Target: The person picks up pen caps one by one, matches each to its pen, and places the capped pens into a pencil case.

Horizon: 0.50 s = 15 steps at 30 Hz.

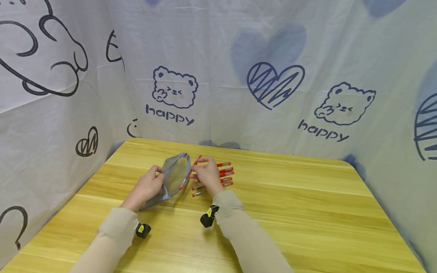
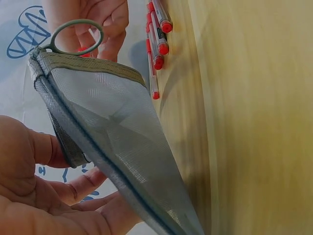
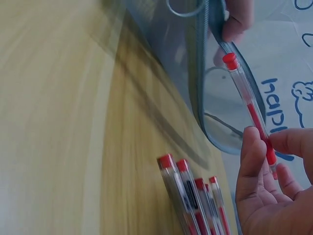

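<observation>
A grey mesh zip pouch (image 1: 175,176) stands tilted on the table, its mouth spread open toward the right. My left hand (image 1: 148,186) pinches the rim on the pouch's left side between thumb and fingers. My right hand (image 1: 209,175) pinches a clear pen with red ends (image 3: 252,110) between thumb and fingertips. One end of that pen points at the pouch's open mouth and overlaps it in the head view. Several more red-capped pens (image 1: 227,174) lie side by side on the table beneath and beside the right hand.
The wooden table (image 1: 307,212) reaches back to a white printed cloth (image 1: 222,113) hung behind and at both sides. Each wrist carries a small black camera (image 1: 207,219). A ring pull loop (image 2: 73,23) hangs at the pouch's zip end.
</observation>
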Motion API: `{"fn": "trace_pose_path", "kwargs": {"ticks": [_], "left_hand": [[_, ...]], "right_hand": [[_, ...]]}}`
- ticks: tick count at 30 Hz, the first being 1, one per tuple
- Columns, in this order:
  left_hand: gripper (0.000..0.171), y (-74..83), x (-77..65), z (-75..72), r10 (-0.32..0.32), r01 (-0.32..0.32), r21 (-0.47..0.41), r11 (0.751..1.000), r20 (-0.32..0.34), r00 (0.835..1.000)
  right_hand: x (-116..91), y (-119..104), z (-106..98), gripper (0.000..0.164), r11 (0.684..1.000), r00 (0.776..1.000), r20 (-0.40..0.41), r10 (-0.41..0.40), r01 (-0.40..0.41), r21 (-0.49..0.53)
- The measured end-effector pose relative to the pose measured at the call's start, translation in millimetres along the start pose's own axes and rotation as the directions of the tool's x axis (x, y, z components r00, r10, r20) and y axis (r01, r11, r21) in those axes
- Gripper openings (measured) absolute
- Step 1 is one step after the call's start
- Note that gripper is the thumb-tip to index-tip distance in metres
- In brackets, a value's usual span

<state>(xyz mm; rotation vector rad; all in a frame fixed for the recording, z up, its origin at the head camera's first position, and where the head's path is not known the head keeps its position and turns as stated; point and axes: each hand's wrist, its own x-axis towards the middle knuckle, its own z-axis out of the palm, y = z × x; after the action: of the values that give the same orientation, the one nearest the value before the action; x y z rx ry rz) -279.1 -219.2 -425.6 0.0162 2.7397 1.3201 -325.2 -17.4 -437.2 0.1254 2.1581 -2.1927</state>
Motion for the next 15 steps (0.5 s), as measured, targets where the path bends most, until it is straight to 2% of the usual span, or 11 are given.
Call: {"fn": "trace_pose_path", "kwargs": {"ticks": [15], "left_hand": [[0.030,0.9,0.5,0.8,-0.004,0.005,0.047,0.999,-0.035,0.999]], "right_hand": [[-0.9,2.4,21.1,0.031,0.992,0.999,0.000,-0.035,0.034,-0.123]]}}
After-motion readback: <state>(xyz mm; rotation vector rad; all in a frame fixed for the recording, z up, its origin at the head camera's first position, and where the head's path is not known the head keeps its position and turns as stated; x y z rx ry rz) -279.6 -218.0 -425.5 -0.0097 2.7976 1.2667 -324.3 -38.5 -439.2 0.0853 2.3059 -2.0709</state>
